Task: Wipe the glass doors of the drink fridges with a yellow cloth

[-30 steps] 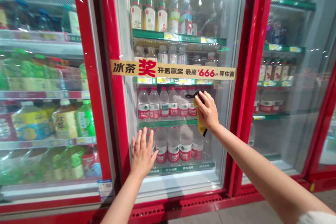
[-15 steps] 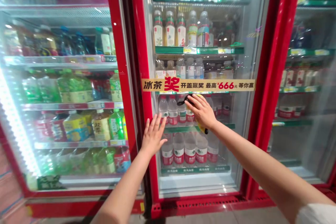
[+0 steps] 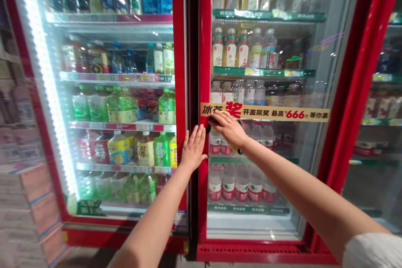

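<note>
My left hand [image 3: 192,150] lies flat with its fingers stretched out against the red frame [image 3: 205,63] at the left edge of a glass cooler door [image 3: 251,226]. Beside it, my right hand [image 3: 230,130] is closed over a yellow-and-black tool [image 3: 235,148] held against the glass. Most of that tool is hidden under the hand, so its exact kind is unclear. The fingertips cover part of the left end of a tan banner strip [image 3: 285,114] with printed characters. Behind the glass, water bottles [image 3: 241,184] with red-and-white labels stand on the lower shelf.
A second lit cooler [image 3: 119,123] full of drink bottles stands to the left, past a dark gap [image 3: 192,50]. Stacked cartons [image 3: 40,201] sit at the far left. Another red-framed cooler [image 3: 373,155] is on the right.
My right hand has slid left across the glass with the tool, from below the banner's middle to its left end. The view has turned left, showing more of the left cooler.
</note>
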`<act>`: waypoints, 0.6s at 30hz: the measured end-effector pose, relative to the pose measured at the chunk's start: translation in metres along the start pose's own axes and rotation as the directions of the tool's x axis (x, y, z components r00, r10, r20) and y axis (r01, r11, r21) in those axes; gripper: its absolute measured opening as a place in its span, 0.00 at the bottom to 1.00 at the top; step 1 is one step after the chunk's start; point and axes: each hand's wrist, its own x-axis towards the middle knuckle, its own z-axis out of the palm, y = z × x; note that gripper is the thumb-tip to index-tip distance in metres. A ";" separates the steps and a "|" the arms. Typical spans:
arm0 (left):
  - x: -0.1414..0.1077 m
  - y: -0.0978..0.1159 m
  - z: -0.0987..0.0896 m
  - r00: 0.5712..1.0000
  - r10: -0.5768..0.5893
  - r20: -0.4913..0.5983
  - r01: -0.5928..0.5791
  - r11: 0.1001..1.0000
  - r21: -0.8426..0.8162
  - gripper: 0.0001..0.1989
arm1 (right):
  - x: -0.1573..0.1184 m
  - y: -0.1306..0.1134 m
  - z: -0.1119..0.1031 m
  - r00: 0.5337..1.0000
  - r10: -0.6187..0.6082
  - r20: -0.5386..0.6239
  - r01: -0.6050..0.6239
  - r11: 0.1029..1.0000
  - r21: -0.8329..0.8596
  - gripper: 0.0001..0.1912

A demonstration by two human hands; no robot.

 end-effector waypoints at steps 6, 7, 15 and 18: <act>-0.006 0.001 0.012 0.999 -0.033 -0.008 0.033 0.999 -0.013 0.38 | 0.056 0.000 -0.008 0.998 0.054 -0.042 -0.056 0.998 -0.039 0.20; -0.007 0.001 0.013 0.999 -0.038 -0.019 0.038 0.999 -0.022 0.40 | 0.062 0.002 -0.012 1.000 -0.018 -0.009 0.017 0.998 -0.059 0.19; 0.021 -0.002 0.002 0.995 -0.002 -0.105 -0.002 0.999 -0.043 0.39 | 0.077 0.017 -0.025 0.981 0.135 -0.140 -0.158 0.973 -0.165 0.32; 0.045 -0.001 -0.007 0.989 -0.044 -0.139 0.039 0.999 -0.038 0.44 | 0.059 0.023 -0.024 0.995 0.055 -0.079 -0.068 0.981 -0.182 0.34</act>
